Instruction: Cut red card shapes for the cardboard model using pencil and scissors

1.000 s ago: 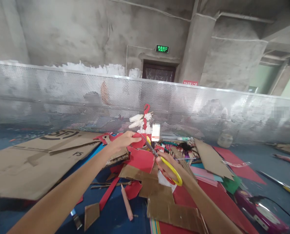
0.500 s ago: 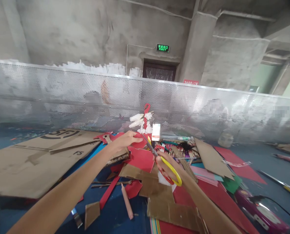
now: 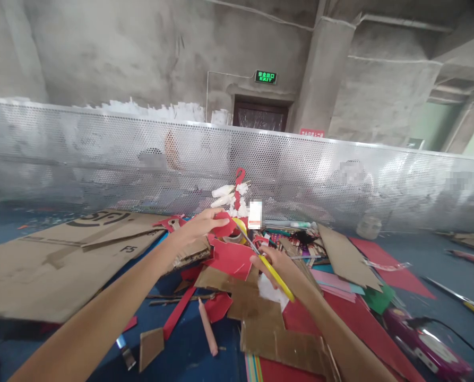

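Note:
My left hand (image 3: 205, 224) pinches a small piece of red paper (image 3: 223, 225) between thumb and fingers. To its right, my right hand (image 3: 270, 261) is closed on yellow-handled scissors (image 3: 275, 277), whose blades point up and left toward the red paper. Whether the blade tips touch the paper I cannot tell. A larger red sheet (image 3: 232, 259) lies below both hands, over brown cardboard pieces (image 3: 256, 305). Just beyond them stands a red looped decoration with white flowers (image 3: 224, 192), beside a small white box (image 3: 255, 215).
A large flat cardboard sheet (image 3: 61, 260) covers the left side. A pink stick (image 3: 208, 329) and a brush (image 3: 126, 353) lie in front. At right are a purple device with a black cord (image 3: 423, 345) and a glass jar (image 3: 369, 228). A perforated metal panel (image 3: 300, 170) runs behind.
The red paper in my left hand has turned and shifted slightly left. The scissors have rotated, so their handles now show edge-on, and my right fingers are more spread.

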The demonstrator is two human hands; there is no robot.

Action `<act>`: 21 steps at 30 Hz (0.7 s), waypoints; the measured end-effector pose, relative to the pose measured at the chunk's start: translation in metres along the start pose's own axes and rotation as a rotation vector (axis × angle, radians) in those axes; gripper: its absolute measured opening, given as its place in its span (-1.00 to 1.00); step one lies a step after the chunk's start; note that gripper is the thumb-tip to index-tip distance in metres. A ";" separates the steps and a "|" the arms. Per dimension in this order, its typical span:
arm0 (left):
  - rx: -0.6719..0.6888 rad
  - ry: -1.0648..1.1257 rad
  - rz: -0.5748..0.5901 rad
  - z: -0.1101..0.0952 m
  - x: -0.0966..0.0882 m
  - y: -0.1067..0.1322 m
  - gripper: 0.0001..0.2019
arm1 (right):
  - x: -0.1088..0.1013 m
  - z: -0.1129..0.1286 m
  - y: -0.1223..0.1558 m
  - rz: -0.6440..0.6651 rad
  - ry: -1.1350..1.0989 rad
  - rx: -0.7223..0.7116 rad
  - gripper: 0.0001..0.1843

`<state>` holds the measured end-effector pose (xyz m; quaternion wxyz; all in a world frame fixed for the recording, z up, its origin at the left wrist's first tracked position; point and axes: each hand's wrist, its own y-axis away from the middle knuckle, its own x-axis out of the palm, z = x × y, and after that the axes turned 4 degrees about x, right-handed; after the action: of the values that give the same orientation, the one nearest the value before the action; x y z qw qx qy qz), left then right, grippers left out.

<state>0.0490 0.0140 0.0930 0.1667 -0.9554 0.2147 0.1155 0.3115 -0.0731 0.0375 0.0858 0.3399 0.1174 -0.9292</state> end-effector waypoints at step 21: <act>0.029 -0.327 0.133 -0.004 0.026 0.005 -0.76 | -0.016 0.002 0.004 0.041 0.096 -0.103 -0.56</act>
<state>0.0698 -0.0017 0.0877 0.2052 -0.9051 0.2491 0.2770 0.3237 -0.0760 0.0490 0.1167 0.3814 0.1620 -0.9026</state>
